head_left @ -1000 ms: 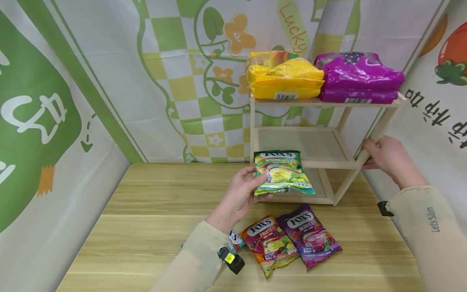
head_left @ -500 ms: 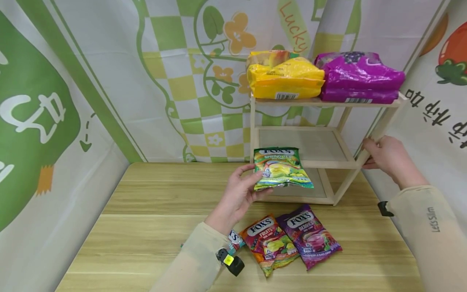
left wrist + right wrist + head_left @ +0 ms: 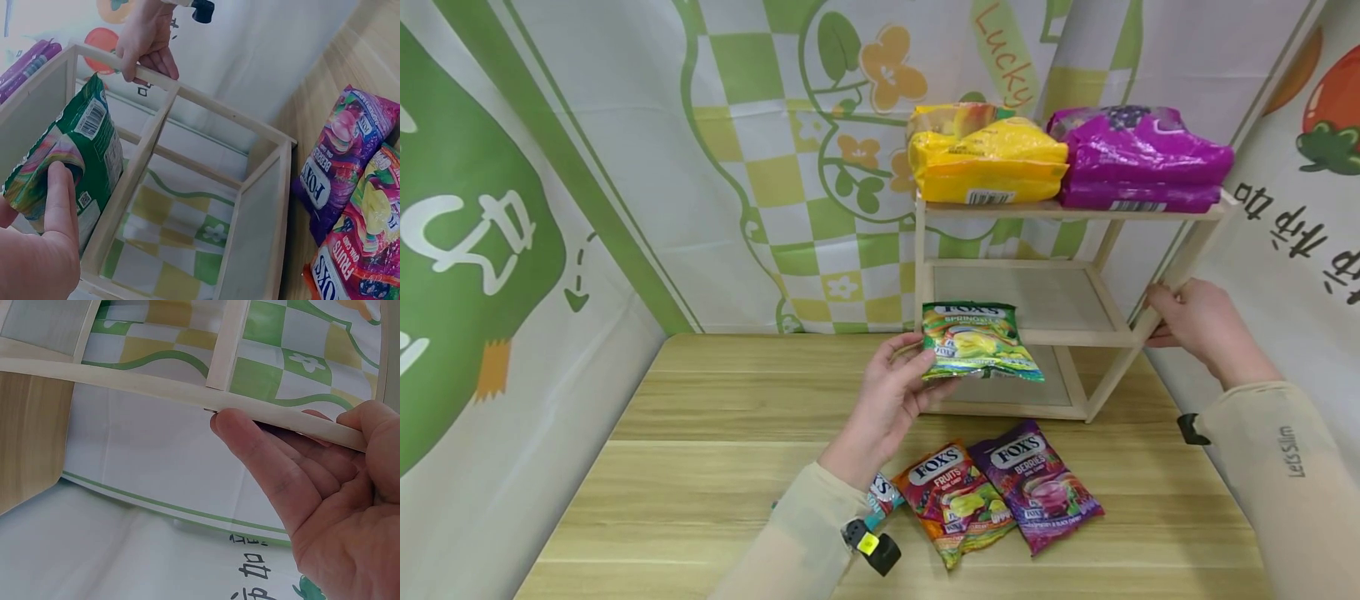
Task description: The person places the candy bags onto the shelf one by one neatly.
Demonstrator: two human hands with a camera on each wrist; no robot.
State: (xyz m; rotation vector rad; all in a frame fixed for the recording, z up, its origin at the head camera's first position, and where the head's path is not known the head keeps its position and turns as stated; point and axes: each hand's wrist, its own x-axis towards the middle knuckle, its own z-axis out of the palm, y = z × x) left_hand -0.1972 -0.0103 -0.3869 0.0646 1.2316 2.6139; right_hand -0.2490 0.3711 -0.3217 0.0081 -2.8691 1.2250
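Observation:
My left hand [image 3: 883,404] pinches a green Fox's Spring Tea candy bag [image 3: 977,346] by its left side, thumb on the front. Held tilted, the bag overlaps the left front of the wooden rack's [image 3: 1078,337] middle shelf. In the left wrist view, fingers [image 3: 59,206] press against the green bag [image 3: 103,140], whose barcode side shows beside the shelf rail. On the other side, my right hand [image 3: 1206,325] grips the rack's right upright. The right wrist view shows thumb and fingers of that hand [image 3: 319,500] around the thin wooden bar [image 3: 144,386].
A yellow bag [image 3: 988,162] and a purple bag [image 3: 1142,162] sit on the rack's top. On the table [image 3: 700,467], a Fruits candy bag [image 3: 955,500] and a Berries bag [image 3: 1037,487] lie before the rack. My left forearm partly hides a teal bag [image 3: 882,497].
The left hand has raised the green candy bag slightly toward the middle shelf and tipped it flatter. The right hand keeps its place on the rack.

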